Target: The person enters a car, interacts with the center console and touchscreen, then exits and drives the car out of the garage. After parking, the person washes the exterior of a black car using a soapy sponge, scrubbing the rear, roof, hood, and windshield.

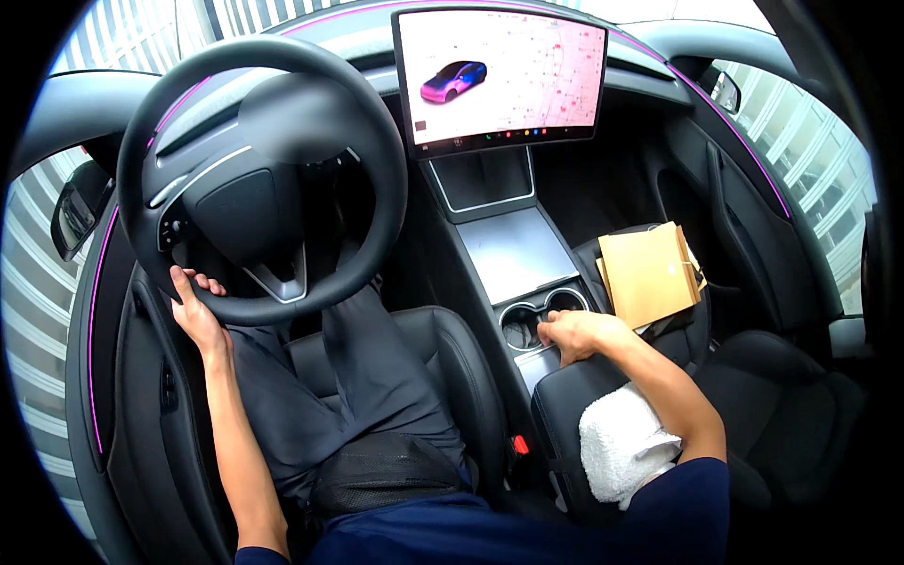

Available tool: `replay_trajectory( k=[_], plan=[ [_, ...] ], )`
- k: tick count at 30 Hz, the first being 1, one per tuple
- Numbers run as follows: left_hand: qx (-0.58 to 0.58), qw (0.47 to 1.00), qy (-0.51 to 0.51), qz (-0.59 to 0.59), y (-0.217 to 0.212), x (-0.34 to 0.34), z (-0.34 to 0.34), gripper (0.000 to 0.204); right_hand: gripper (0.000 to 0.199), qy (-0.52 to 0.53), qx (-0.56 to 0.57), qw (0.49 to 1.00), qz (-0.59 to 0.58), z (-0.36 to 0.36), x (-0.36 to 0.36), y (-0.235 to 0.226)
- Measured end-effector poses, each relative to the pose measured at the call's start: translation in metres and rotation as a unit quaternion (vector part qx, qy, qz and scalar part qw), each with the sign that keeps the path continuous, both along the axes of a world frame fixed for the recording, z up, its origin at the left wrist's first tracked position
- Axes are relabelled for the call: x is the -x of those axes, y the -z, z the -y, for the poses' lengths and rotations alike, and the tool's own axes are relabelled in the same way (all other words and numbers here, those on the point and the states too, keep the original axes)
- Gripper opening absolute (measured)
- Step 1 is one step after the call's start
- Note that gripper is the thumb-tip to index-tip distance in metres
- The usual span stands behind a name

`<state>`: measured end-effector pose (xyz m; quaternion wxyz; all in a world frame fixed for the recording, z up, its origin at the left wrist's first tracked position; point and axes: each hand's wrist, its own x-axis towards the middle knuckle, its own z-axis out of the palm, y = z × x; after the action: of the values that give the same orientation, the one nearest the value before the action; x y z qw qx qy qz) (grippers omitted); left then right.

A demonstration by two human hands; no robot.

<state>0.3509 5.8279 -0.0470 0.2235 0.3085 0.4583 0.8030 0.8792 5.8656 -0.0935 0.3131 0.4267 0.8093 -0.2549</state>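
Clasped on the steering wheel (pixel 250 215): left hand (pixel 199 315); right hand (pixel 582 336) (how closed, I cannot tell) at the cup holders (pixel 518 331)

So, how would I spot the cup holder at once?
Find the big screen, then follow the console below it toward the armrest. The cup holder sits just before that, by the right hand. Only it has two round wells with a shiny rim.

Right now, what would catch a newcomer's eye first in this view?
Probably the big bright screen at top centre, then the black steering wheel to its left, held at its lower left by the left hand. After that, the yellow-tan paper packets would likely stand out on the dark seat at right, near the right hand at the cup holders.
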Motion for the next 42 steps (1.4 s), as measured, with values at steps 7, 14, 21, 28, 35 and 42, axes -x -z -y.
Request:
replay_trajectory(
  k=[7,14,21,28,35,42],
  plan=[
    [0.002,1.0,-0.007,-0.003,0.001,0.001,-0.002,0.043,0.067,-0.024,-0.003,0.997,0.073,0.0,0.013,-0.003],
    [0.013,1.0,0.014,0.003,-0.003,0.0,0.003,0.044,0.07,-0.005,0.002,0.997,0.082,0.001,0.016,-0.004],
    [0.014,0.999,0.027,0.012,-0.004,0.002,0.004,0.044,0.067,0.01,0.016,0.997,0.073,-0.002,0.011,0.001],
    [0.022,0.999,0.023,0.015,-0.003,0.001,0.005,0.044,0.068,0.019,0.0,0.998,0.064,-0.001,0.01,0.007],
    [0.022,0.999,0.023,0.011,-0.003,0.0,0.005,0.044,0.064,0.007,0.002,0.998,0.066,-0.001,0.01,0.005],
    [0.014,0.999,0.029,-0.002,-0.001,0.003,0.004,0.045,0.066,0.007,0.015,1.0,0.02,-0.007,-0.001,0.01]
  ],
)
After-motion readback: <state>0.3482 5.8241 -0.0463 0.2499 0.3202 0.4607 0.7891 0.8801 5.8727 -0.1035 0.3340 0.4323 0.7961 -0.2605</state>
